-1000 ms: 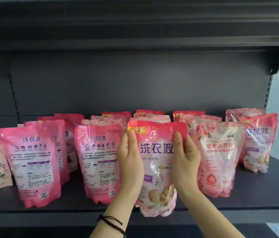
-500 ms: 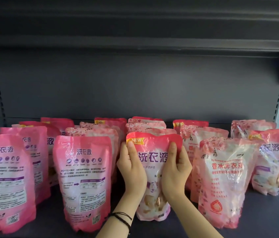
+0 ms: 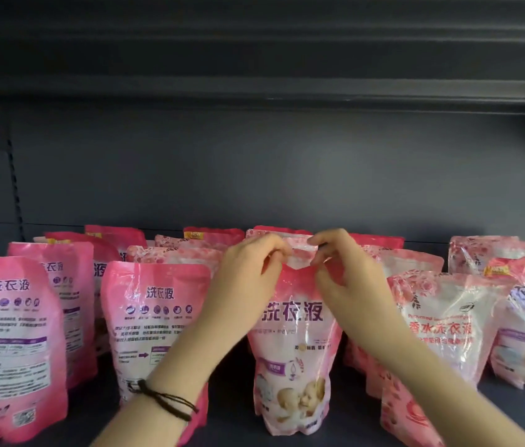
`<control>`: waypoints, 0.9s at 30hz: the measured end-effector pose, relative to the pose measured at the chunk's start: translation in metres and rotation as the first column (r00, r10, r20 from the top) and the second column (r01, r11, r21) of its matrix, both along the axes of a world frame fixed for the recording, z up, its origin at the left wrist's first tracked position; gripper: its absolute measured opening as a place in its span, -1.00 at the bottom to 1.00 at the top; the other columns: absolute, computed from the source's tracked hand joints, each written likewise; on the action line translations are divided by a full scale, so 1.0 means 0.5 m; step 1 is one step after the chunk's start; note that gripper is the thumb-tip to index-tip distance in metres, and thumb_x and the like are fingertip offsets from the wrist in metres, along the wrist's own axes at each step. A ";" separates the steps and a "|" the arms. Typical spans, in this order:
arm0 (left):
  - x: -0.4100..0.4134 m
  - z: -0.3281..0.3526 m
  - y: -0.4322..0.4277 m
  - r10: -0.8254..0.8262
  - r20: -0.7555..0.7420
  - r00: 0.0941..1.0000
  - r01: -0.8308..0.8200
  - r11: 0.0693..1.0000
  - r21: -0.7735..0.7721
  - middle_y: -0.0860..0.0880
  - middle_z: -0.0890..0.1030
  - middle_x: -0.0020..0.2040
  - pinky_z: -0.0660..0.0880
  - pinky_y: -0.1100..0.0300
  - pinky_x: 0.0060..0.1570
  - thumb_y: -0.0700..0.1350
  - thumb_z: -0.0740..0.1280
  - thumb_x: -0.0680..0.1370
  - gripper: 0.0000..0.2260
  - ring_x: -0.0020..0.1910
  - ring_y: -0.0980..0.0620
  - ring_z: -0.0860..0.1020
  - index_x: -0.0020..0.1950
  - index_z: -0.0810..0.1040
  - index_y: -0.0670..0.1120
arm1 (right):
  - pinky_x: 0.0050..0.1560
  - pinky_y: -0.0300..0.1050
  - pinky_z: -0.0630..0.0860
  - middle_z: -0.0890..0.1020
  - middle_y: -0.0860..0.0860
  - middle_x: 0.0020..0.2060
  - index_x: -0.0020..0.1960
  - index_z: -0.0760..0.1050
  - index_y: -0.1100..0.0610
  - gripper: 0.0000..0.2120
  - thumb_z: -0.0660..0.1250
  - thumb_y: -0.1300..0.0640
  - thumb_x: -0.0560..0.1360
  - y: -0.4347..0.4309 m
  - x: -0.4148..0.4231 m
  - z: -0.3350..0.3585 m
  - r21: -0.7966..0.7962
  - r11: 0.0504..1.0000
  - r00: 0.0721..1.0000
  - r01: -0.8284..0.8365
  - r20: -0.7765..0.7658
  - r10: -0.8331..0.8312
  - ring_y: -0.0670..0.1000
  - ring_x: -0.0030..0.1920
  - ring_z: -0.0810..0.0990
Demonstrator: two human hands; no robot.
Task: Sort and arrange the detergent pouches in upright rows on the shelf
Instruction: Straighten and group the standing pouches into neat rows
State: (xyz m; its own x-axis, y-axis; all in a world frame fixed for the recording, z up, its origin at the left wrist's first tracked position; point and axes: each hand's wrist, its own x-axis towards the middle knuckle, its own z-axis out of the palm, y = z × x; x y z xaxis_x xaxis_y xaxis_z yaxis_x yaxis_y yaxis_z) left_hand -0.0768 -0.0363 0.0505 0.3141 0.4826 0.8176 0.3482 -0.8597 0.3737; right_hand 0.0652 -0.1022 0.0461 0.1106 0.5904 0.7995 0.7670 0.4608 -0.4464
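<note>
Pink detergent pouches standing in rows on a dark shelf, backed by a dark panel. Front centre pouch upright, front face out: large purple "洗衣液" across the middle, babies pictured near the bottom, smaller print too blurred to read. Left hand and right hand both raised to its top edge, fingers curled and pinched on the clear top seal, one at each side. Black cord bracelet on the left wrist.

Back-facing pouch just left of centre: "洗衣液" heading, a row of round icons, dense small text, unreadable. Same back panel on the far-left pouch, with a QR code low down. Rose-print pouch to the right: "香水洗衣液" in red, a line of English above it, partly legible as "Perfumed". Yellow "NEW" tags on some rear pouches.

Compared with half a second ago: hands moved up from the pouch's sides to its top seal; camera closer, pouches larger in view.
</note>
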 end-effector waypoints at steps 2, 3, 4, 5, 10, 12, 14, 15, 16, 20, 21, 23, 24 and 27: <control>-0.018 0.038 -0.003 -0.015 -0.189 0.982 0.005 0.998 -0.056 0.14 0.55 -0.35 0.39 0.36 -0.40 -0.23 0.29 0.57 -0.84 -0.42 0.22 0.51 -0.01 0.63 -0.02 | -0.23 -0.44 0.40 0.56 -0.23 -0.22 -0.06 0.50 -0.10 -0.68 0.28 0.34 0.44 -0.006 0.015 0.045 -0.222 0.974 0.973 0.052 0.232 0.002 -0.23 -0.21 0.52; -0.025 0.054 -0.004 -0.021 -0.264 0.964 0.001 0.997 -0.075 0.10 0.58 -0.34 0.46 0.27 -0.36 -0.21 0.30 0.57 -0.86 -0.41 0.19 0.54 -0.01 0.62 -0.02 | -0.19 -0.43 0.42 0.57 -0.23 -0.23 -0.11 0.54 -0.10 -0.71 0.31 0.31 0.44 -0.006 0.024 0.065 -0.289 0.954 0.946 0.079 0.324 0.020 -0.25 -0.21 0.54; -0.030 0.071 -0.004 -0.004 -0.339 0.941 -0.020 0.998 -0.068 0.08 0.61 -0.30 0.51 0.21 -0.30 -0.18 0.31 0.56 -0.88 -0.37 0.17 0.57 0.00 0.62 0.00 | -0.16 -0.39 0.46 0.60 -0.22 -0.24 -0.13 0.58 -0.08 -0.77 0.34 0.26 0.43 -0.004 0.032 0.085 -0.333 0.937 0.915 0.108 0.403 0.037 -0.24 -0.22 0.55; -0.033 0.088 -0.002 0.043 -0.419 0.907 -0.060 0.998 -0.027 0.09 0.62 -0.24 0.54 0.17 -0.26 -0.13 0.33 0.56 -0.90 -0.30 0.15 0.60 0.00 0.62 0.04 | -0.15 -0.35 0.50 0.62 -0.20 -0.26 -0.15 0.60 -0.07 -0.86 0.36 0.17 0.42 -0.002 0.038 0.105 -0.375 0.918 0.885 0.130 0.461 0.063 -0.23 -0.23 0.57; -0.025 0.164 0.049 0.375 -0.682 0.628 -0.139 0.916 0.376 0.15 0.53 -0.08 0.41 0.15 -0.19 0.13 0.33 0.49 -0.79 -0.05 0.08 0.53 0.09 0.52 0.14 | -0.18 -0.41 0.52 0.66 -0.25 -0.25 -0.13 0.60 -0.12 -0.86 0.38 -0.15 0.40 0.031 0.069 0.201 -0.446 0.882 0.848 0.150 0.516 0.117 -0.29 -0.22 0.60; -0.019 0.165 0.076 0.339 -0.793 0.507 -0.110 0.938 0.330 0.17 0.47 -0.13 0.38 0.15 -0.19 0.17 0.34 0.49 -0.80 -0.12 0.11 0.48 0.05 0.52 0.13 | -0.04 -0.17 0.57 0.60 -0.25 -0.16 -0.03 0.58 -0.11 -0.80 0.41 -0.15 0.40 0.054 0.078 0.207 -0.435 0.835 0.716 0.337 0.694 0.072 -0.22 -0.14 0.57; -0.013 0.154 0.099 0.244 -0.852 0.463 -0.109 0.970 0.218 0.14 0.43 -0.28 0.30 0.18 -0.32 0.09 0.36 0.52 -0.82 -0.32 0.12 0.39 -0.19 0.47 0.05 | -0.02 -0.05 0.54 0.53 -0.22 -0.15 0.05 0.60 -0.05 -0.76 0.42 -0.10 0.42 0.075 0.080 0.191 -0.430 0.757 0.578 0.492 0.812 0.085 -0.11 -0.04 0.53; -0.011 0.150 0.109 0.195 -0.858 0.474 -0.116 0.981 0.159 0.10 0.40 -0.34 0.26 0.18 -0.38 0.03 0.37 0.52 -0.75 -0.39 0.11 0.35 -0.29 0.41 -0.01 | -0.03 -0.05 0.53 0.52 -0.21 -0.18 0.05 0.61 -0.02 -0.78 0.42 -0.05 0.44 0.082 0.078 0.183 -0.441 0.736 0.565 0.514 0.819 0.096 -0.08 -0.03 0.52; -0.010 0.148 0.116 0.153 -0.853 0.499 -0.123 0.987 0.105 0.09 0.39 -0.38 0.24 0.19 -0.40 -0.01 0.39 0.51 -0.70 -0.43 0.12 0.33 -0.35 0.38 -0.04 | -0.05 -0.06 0.51 0.52 -0.20 -0.21 0.02 0.62 0.00 -0.82 0.42 -0.01 0.45 0.086 0.076 0.177 -0.454 0.732 0.584 0.508 0.806 0.094 -0.07 -0.05 0.52; -0.014 0.168 0.126 0.004 -0.768 0.640 -0.109 0.990 -0.085 0.02 0.41 -0.42 0.24 0.18 -0.37 -0.02 0.47 0.45 -0.70 -0.42 0.06 0.33 -0.40 0.47 -0.06 | -0.05 -0.13 0.43 0.56 -0.20 -0.24 -0.04 0.64 0.03 -0.87 0.44 0.03 0.44 0.087 0.089 0.199 -0.512 0.718 0.725 0.471 0.689 0.016 -0.05 -0.05 0.56; -0.015 0.178 0.130 -0.040 -0.702 0.711 -0.093 0.984 -0.150 0.02 0.42 -0.42 0.25 0.19 -0.36 -0.04 0.48 0.45 -0.73 -0.41 0.07 0.33 -0.39 0.51 -0.07 | -0.04 -0.14 0.43 0.60 -0.13 -0.20 0.00 0.65 0.07 -0.84 0.44 0.06 0.45 0.084 0.100 0.211 -0.537 0.724 0.792 0.434 0.610 -0.023 -0.03 -0.04 0.57; -0.010 0.207 0.134 -0.132 -0.444 0.886 -0.007 0.955 -0.298 0.01 0.51 -0.36 0.33 0.22 -0.30 -0.09 0.46 0.48 -0.82 -0.34 0.10 0.41 -0.26 0.61 -0.16 | 0.00 -0.12 0.49 0.64 0.01 -0.11 0.02 0.62 0.15 -0.83 0.43 0.11 0.47 0.075 0.129 0.237 -0.566 0.786 0.953 0.250 0.285 -0.098 0.01 -0.04 0.59; -0.003 0.224 0.132 -0.192 -0.251 0.949 0.085 0.920 -0.382 -0.01 0.57 -0.29 0.41 0.23 -0.22 -0.11 0.44 0.50 -0.85 -0.28 0.09 0.47 -0.16 0.64 -0.20 | 0.04 -0.09 0.52 0.64 0.06 -0.09 0.02 0.59 0.19 -0.85 0.40 0.14 0.49 0.068 0.140 0.249 -0.547 0.832 0.995 0.096 0.047 -0.084 0.02 -0.04 0.60; 0.044 0.277 0.100 -0.325 0.276 0.905 0.424 0.757 -0.497 -0.02 0.67 -0.13 0.59 0.19 -0.11 -0.13 0.37 0.54 -0.90 -0.15 0.07 0.62 0.00 0.61 -0.14 | 0.03 -0.01 0.61 0.67 0.11 0.00 0.12 0.51 0.22 -0.83 0.30 0.18 0.57 0.048 0.147 0.280 -0.293 0.915 0.855 -0.277 -0.511 0.095 0.07 -0.01 0.67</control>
